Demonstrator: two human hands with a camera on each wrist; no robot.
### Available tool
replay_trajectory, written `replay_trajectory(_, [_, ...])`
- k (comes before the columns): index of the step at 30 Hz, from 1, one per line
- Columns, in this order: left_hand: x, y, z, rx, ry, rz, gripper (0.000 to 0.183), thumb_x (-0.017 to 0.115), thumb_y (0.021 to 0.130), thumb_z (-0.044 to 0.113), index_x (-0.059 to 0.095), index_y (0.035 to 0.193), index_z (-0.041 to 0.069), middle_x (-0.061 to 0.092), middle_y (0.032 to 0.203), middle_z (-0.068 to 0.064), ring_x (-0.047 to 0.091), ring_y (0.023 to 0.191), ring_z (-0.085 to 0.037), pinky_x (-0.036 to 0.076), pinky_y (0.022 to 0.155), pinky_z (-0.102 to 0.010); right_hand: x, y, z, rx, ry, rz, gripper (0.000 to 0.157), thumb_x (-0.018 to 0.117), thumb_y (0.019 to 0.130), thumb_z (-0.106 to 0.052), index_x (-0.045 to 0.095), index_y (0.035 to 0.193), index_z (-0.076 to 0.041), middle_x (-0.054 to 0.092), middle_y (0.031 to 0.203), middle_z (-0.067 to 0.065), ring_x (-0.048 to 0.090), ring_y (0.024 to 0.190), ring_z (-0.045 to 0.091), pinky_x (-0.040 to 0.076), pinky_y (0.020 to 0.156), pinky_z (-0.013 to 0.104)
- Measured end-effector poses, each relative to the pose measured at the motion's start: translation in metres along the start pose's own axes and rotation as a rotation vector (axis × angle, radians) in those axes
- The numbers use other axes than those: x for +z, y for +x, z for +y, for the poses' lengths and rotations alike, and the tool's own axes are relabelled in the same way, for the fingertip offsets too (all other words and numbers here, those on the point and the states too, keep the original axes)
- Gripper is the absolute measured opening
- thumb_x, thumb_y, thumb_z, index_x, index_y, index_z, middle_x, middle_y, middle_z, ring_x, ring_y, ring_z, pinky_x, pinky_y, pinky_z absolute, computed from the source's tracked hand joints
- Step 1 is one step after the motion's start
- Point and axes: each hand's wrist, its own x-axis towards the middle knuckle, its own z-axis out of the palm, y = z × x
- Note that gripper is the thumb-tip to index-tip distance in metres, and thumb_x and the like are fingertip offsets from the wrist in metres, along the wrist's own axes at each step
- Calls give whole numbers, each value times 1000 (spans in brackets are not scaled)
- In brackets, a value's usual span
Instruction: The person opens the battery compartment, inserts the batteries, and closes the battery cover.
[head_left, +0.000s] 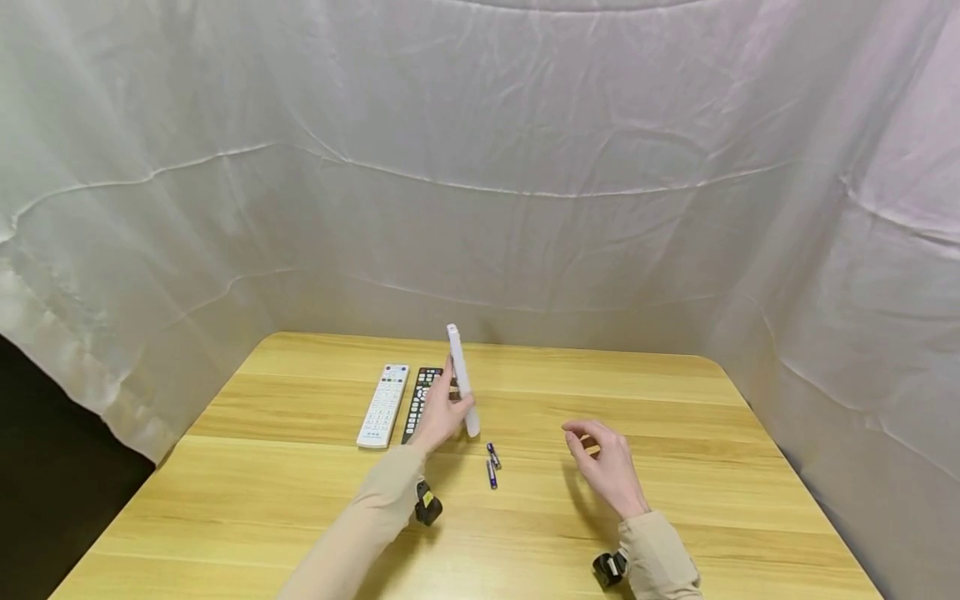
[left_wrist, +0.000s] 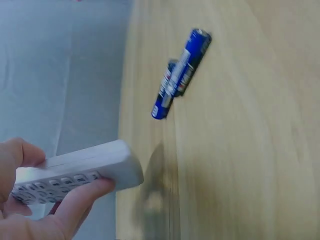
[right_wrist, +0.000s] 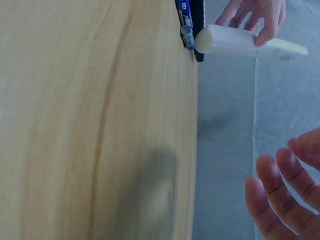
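A white remote control (head_left: 462,382) is gripped in my left hand (head_left: 442,414), tilted up on its edge above the table. In the left wrist view, the thumb presses along the button side of the remote (left_wrist: 85,170) and fingers wrap its other edge. Two blue batteries (head_left: 492,467) lie close together on the table, just right of and nearer than that hand; in the left wrist view one battery (left_wrist: 192,60) overlaps the other. Off to the right, my right hand (head_left: 609,467) hovers over the table with its fingers loosely bent and nothing in them.
A second white remote (head_left: 383,407) lies flat at the left. Beside it a black remote (head_left: 417,406) is partly hidden behind my left hand. The wooden table (head_left: 675,417) ends at the back against a hanging grey cloth (head_left: 525,250).
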Motion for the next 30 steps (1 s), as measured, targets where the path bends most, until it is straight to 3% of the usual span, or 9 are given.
replay_trajectory(6, [-6, -5, -1, -95, -279, -65, 69, 50, 99, -1, 16, 160, 4, 41, 139, -38, 53, 123, -57, 61, 93, -55, 0, 0, 0, 7, -1, -1, 15, 67, 92, -2, 75, 104, -4, 75, 93, 10, 67, 75, 19, 57, 58, 17])
replay_trajectory(8, [-9, -7, -1, -105, -330, -68, 65, 48, 99, -3, 19, 157, 1, 39, 140, -40, 49, 125, -60, 60, 93, -57, 0, 1, 0, 6, -1, -1, 15, 67, 92, -2, 75, 104, -4, 75, 93, 10, 68, 76, 20, 57, 58, 17])
replay_trajectory(12, [-13, -11, -3, -116, -407, -82, 63, 47, 98, -5, 21, 155, -2, 37, 143, -40, 45, 129, -61, 60, 94, -56, 0, 0, -1, 9, 1, -3, 15, 67, 92, -2, 75, 104, -4, 75, 93, 11, 68, 76, 21, 57, 58, 17])
replay_trajectory(19, [-18, -17, -4, -152, -537, -102, 67, 48, 98, -7, 20, 157, 1, 38, 151, -36, 44, 134, -57, 61, 95, -51, 0, 0, -1, 15, 0, -9, 15, 67, 92, -2, 75, 104, -4, 75, 94, 11, 68, 76, 21, 57, 59, 17])
replay_trajectory(30, [-23, -26, -4, -188, -605, -100, 60, 49, 99, -4, 26, 155, 1, 46, 146, -35, 49, 135, -50, 61, 96, -48, 0, 0, -1, 20, 4, -16, 16, 66, 93, -2, 75, 106, -4, 75, 95, 11, 68, 77, 22, 58, 60, 18])
